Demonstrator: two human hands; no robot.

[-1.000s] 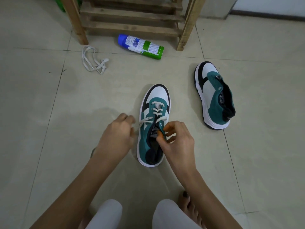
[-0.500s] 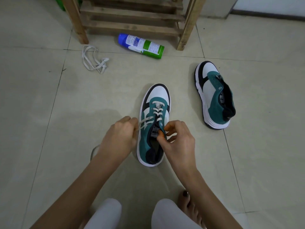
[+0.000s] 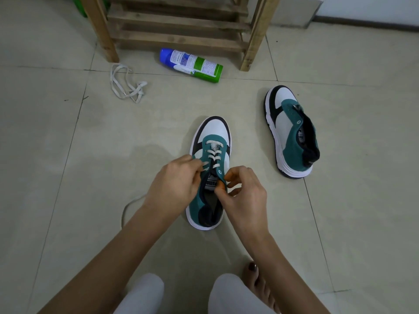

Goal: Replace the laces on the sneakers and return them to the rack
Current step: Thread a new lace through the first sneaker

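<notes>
Pale tiled floor [image 3: 68, 177] under you, and the teal-and-white sneaker [image 3: 213, 132] sits on it right between your hands, toe pointing away. Your left hand [image 3: 174, 186] pinches the flat white lace [image 3: 214, 152] at the left eyelets. Your right hand [image 3: 246, 196] pinches the teal eyelet flap beside the tongue. Lacing looks most of the way up, so the next move calls for feeding the tip through the open top eyelet. Off right, the second teal sneaker [image 3: 288, 128] lies unlaced. A loose white lace [image 3: 125, 87], a blue-and-green spray can [image 3: 195, 64] and the wooden rack [image 3: 99, 26] wait beyond.

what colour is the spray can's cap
Blue. The cap of the spray can shows best in the head view.
</notes>
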